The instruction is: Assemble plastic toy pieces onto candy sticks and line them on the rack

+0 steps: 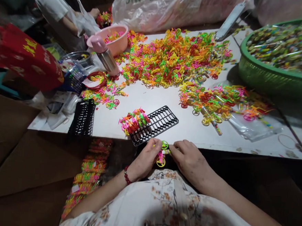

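Just off the table's front edge, my left hand (149,157) is closed on a small plastic toy bike (160,156) with a green wheel, a yellow wheel and pink parts. A short, light-coloured candy tube (166,151) lies across the toy. At the tube's right end my right hand (189,158) is closed, thumb and fingertips pinching it. Beyond my hands a black plastic rack (163,122) rests at a slant on the table. Its left part bears a row of bright toy bikes (135,120); the slots on its right hold none.
A large heap of toy bikes (167,59) covers the table's back; a smaller pile (208,100) mixes with tubes. A green basket (275,71) of wrapped candies stands right. Left are stacked black racks (83,117), a steel flask (106,60) and a pink basin (121,43). A co-worker's arm (69,23) is behind.
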`<state>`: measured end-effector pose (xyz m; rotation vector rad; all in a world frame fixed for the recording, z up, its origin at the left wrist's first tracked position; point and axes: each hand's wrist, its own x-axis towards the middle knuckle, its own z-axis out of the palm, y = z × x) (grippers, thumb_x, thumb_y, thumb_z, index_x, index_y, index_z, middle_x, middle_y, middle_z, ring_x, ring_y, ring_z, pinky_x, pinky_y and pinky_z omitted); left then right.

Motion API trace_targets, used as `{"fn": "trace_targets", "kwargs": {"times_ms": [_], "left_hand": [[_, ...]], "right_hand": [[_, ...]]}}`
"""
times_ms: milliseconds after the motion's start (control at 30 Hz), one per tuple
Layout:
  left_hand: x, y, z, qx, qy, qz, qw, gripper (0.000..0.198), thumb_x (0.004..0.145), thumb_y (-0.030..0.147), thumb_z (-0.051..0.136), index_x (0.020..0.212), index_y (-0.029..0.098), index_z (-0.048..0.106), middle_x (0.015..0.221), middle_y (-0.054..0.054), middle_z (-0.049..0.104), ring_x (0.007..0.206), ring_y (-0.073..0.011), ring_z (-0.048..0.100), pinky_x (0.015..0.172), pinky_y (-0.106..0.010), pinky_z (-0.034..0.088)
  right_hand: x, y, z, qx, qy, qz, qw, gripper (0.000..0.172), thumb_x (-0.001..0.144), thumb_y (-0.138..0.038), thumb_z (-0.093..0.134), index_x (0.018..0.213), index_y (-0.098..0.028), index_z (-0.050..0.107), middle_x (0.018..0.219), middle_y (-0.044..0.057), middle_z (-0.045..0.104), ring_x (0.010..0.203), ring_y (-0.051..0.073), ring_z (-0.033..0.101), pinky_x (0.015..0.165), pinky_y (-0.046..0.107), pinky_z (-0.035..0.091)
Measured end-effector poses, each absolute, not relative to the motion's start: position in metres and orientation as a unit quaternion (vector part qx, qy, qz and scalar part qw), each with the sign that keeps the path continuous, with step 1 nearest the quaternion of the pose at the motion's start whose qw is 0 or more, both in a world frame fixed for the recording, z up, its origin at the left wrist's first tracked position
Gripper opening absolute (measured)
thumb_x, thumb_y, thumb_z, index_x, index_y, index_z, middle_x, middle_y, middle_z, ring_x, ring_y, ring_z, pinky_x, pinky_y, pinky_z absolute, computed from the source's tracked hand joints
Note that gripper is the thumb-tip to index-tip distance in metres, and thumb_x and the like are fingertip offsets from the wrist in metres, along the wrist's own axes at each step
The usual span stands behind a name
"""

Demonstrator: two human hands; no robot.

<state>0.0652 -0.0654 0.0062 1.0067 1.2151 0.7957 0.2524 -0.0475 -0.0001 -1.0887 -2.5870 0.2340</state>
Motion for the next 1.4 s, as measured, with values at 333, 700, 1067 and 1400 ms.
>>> {"fn": "trace_targets", "kwargs": {"times_ms": [333,700,1067,1400], "left_hand": [[0.022,-0.056,0.055,0.648,0.6,0.339,0.325,0.026,0.098,0.034,0.044,0.116,0.02,0.056,0.104,-0.008,0.067,0.094,-0.0181,0.063,0.086,-0.034,0.052],[-0.012,0.025,0.033,0.818,0.501,0.276,0.056,0.039,0.097,0.015,0.039,0.136,0.016,0.043,0.128,-0.014,0.059,0.122,-0.0219,0.054,0.102,-0.043,0.048],[-0.012,0.021,0.035,0.806,0.515,0.281,0.079,0.043,0.098,0.016,0.037,0.141,0.018,0.038,0.133,-0.013,0.056,0.125,-0.0205,0.052,0.106,-0.04,0.046],[-0.002,0.019,0.043,0.867,0.488,0.096,-0.043,0.053,0.099,0.033,0.039,0.148,0.017,0.033,0.156,-0.006,0.032,0.147,-0.0254,0.022,0.111,-0.043,0.038]], "right_hand": [[0.238,0.009,0.003,-0.411,-0.817,0.292,0.278,0.013,0.093,-0.017,0.048,0.089,-0.017,0.061,0.081,0.004,0.063,0.071,0.015,0.058,0.066,0.026,0.046],[0.162,0.085,-0.014,-0.469,-0.698,0.437,0.32,0.012,0.083,-0.031,0.059,0.081,-0.019,0.063,0.073,0.0,0.065,0.067,0.015,0.055,0.065,0.025,0.04],[0.16,0.089,-0.026,-0.372,-0.822,0.347,0.256,0.018,0.082,-0.007,0.047,0.084,-0.018,0.062,0.079,0.004,0.066,0.073,0.016,0.057,0.068,0.023,0.039],[0.155,0.088,-0.05,-0.343,-0.849,0.306,0.261,0.021,0.079,-0.003,0.05,0.093,-0.016,0.059,0.091,0.008,0.064,0.081,0.018,0.058,0.077,0.028,0.046]]}}
